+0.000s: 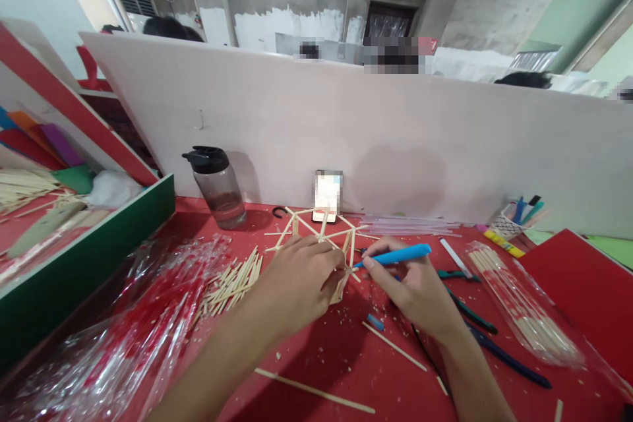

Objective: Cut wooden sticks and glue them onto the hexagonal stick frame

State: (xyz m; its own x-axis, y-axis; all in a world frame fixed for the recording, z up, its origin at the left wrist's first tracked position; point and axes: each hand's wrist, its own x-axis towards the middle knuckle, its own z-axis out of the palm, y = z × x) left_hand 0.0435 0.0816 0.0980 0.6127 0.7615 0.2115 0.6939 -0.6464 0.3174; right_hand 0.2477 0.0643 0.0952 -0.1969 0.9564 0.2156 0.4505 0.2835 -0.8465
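A frame of thin wooden sticks (pixel 322 229) stands on the red table in front of me. My left hand (pixel 310 273) reaches over its near side, fingers curled round sticks close to a joint. In my right hand (pixel 403 280) is a blue pen (pixel 398 256), held in a pinch. Its tip points left and meets the stick joint by my left fingertips; whether it presses on the wood I cannot tell. A small blue cap (pixel 375 322) lies on the table below the frame. Several loose sticks (pixel 237 282) are heaped left of my left hand.
A water bottle (pixel 217 188) and a lit phone (pixel 327 196) stand by the white partition (pixel 297 119). Clear plastic wrappers (pixel 148 303) cover the left. Pliers (pixel 509 353), bagged sticks (pixel 529 310), a pen holder (pixel 507 224) and a red board (pixel 583 297) lie at right.
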